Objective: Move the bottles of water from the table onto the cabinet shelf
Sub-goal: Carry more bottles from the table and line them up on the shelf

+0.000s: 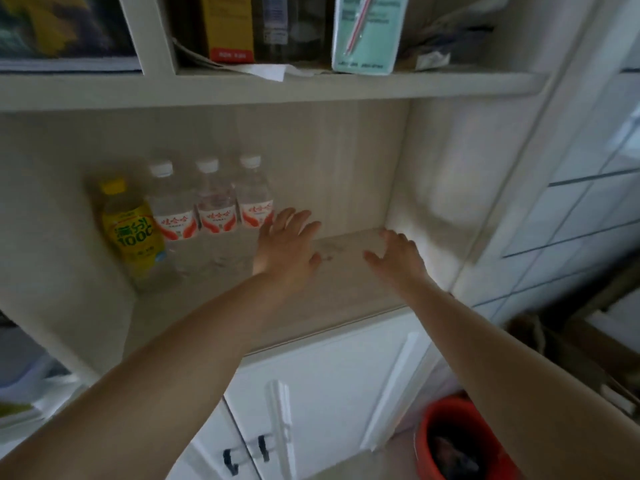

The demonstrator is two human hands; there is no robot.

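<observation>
Head view: we see three water bottles (211, 209) standing in a row on the cabinet shelf (346, 292), just left of our left hand (287, 247). Both hands are spread and hold nothing; the right hand (398, 258) is further right, well apart from the bottles.

The yellow bottle (133, 230) carries a label reading "1000" beneath green Chinese characters. The three water bottles (214, 211) bear red Chinese script, too blurred to read for certain.

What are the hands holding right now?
Left hand: open, holding nothing, beside a bottle.
Right hand: open, holding nothing.
</observation>
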